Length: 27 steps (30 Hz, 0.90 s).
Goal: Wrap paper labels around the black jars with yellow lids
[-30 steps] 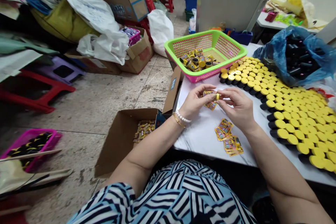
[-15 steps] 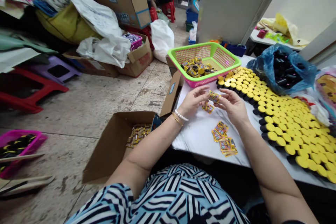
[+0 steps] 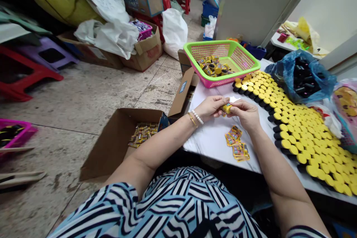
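My left hand (image 3: 212, 106), with a pearl bracelet and a gold bangle at the wrist, pinches one side of a small yellow printed cylinder (image 3: 227, 108). From the other side, my right hand (image 3: 246, 113) grips the same piece with thumb and fingers. Both hands are just above the white table (image 3: 203, 134), and the fingers hide part of the piece. Loose printed yellow labels (image 3: 240, 151) lie in overlapping piles below my right hand. Beyond the hands stands a green-rimmed pink basket (image 3: 195, 67) with similar yellow cylinders (image 3: 214, 67) in it.
Rows of black pieces with yellow round tops (image 3: 304, 137) cover the table's right side. Behind them sits a blue plastic bag (image 3: 315, 89) of black pieces. An open cardboard box (image 3: 103, 148) holding small wrapped pieces stands on the floor at left, near a red stool (image 3: 28, 70).
My hands have drawn closer together around the printed cylinder, which is now more covered by the fingers. The label beneath my left hand is now hidden. The camera view has shifted slightly.
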Each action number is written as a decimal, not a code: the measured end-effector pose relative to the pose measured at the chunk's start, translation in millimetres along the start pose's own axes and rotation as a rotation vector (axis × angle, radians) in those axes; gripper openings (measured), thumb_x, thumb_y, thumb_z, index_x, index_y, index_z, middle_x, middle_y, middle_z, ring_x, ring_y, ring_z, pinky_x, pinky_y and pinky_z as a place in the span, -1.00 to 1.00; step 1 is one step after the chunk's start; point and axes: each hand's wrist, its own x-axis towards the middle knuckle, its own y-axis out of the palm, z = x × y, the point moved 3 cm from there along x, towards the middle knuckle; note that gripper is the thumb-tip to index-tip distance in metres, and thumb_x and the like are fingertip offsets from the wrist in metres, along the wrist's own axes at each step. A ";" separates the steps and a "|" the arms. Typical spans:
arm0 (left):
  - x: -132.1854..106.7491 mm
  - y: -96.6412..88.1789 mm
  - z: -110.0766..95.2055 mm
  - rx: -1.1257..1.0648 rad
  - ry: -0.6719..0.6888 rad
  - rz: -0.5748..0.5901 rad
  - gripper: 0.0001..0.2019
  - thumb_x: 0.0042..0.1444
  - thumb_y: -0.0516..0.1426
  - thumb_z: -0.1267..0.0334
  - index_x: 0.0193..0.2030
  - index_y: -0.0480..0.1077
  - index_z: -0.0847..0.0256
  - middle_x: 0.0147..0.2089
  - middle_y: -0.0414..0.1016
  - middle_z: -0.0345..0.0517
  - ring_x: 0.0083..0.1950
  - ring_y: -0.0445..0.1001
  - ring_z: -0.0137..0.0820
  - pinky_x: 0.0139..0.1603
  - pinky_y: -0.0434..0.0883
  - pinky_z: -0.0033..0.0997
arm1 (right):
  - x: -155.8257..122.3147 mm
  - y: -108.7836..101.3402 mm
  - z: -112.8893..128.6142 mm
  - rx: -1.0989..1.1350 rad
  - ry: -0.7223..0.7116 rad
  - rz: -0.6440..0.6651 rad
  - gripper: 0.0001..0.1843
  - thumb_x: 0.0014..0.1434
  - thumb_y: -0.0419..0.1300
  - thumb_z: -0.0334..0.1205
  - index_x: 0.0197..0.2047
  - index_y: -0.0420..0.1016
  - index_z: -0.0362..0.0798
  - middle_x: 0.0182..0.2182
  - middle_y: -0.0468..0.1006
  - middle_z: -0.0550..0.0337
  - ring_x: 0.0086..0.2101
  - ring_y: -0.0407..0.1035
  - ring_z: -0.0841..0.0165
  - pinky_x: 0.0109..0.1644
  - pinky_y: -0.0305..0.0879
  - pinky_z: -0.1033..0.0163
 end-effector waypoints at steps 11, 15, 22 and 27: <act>-6.1 0.9 -4.9 0.023 -0.085 0.009 -0.44 0.23 0.19 -0.30 -0.24 0.47 0.27 -0.57 0.45 -0.20 -0.77 0.18 -0.61 -0.78 -0.11 -0.56 | -4.6 3.7 5.1 -0.128 -0.168 -0.056 -0.84 0.08 0.52 -0.14 -0.26 0.69 0.10 -0.18 0.52 0.22 -0.23 0.54 0.34 -0.25 0.73 0.12; -5.8 -0.9 -3.3 0.008 -0.148 0.057 -0.50 0.21 0.26 -0.21 -0.31 0.46 0.28 -0.59 0.41 -0.23 -0.77 0.14 -0.63 -0.77 -0.12 -0.56 | -5.2 5.5 8.2 -0.172 -0.172 -0.030 -0.76 0.12 0.49 -0.09 -0.13 0.67 0.14 -0.08 0.53 0.19 -0.15 0.57 0.29 -0.16 0.72 0.09; -5.3 -0.4 -34.7 0.394 0.274 -0.141 -0.61 0.23 0.26 -0.11 -0.14 0.44 0.21 -0.44 0.50 -0.20 -0.58 0.36 -0.53 -0.57 0.24 -0.51 | -2.2 -6.6 17.7 -0.451 -0.290 0.019 -0.42 0.22 0.41 -0.04 0.29 0.51 0.19 0.14 0.52 0.07 -0.26 0.60 0.38 -0.11 0.64 0.18; 32.4 -19.7 -113.5 1.039 0.772 -0.513 -0.71 0.22 0.28 0.13 0.04 0.50 0.15 -0.07 0.61 -0.02 -0.04 0.55 -0.23 -0.01 0.44 -0.25 | 9.5 -70.8 31.4 -1.018 -0.400 -0.340 -0.75 0.27 0.33 -0.06 -0.09 0.72 0.00 -0.15 0.66 0.04 -0.36 0.54 0.33 -0.12 0.54 0.12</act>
